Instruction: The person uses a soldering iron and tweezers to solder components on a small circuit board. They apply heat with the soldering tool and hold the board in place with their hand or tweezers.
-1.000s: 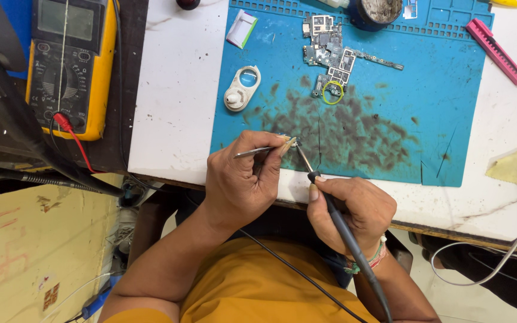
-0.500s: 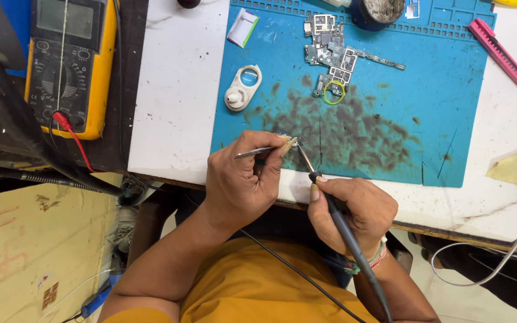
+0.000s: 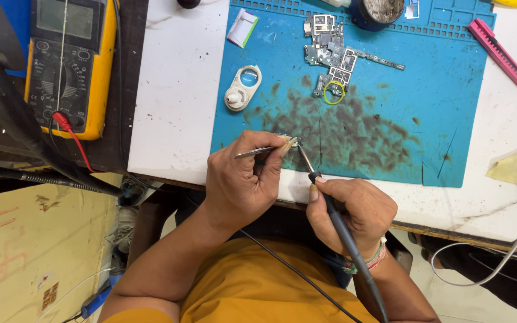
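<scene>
Your left hand (image 3: 240, 182) pinches tweezers (image 3: 258, 151) shut on a tiny part (image 3: 287, 140), pinning it flat at the near edge of the blue mat (image 3: 450, 119) so it can't shift. Your right hand (image 3: 351, 209) grips the soldering iron (image 3: 330, 206) pen-style, low on the shaft for control, tip touching that part. The circuit board (image 3: 330, 51) lies apart near the mat's far edge, the multimeter (image 3: 70, 60) off the tabletop's left edge.

Slim metal tweezers (image 3: 257, 152) lie almost level, tips pointing to three o'clock over the blue mat's near edge. The dark-handled soldering iron (image 3: 330, 209) slants, its thin tip aimed at eleven o'clock, meeting the tweezer tips.
</scene>
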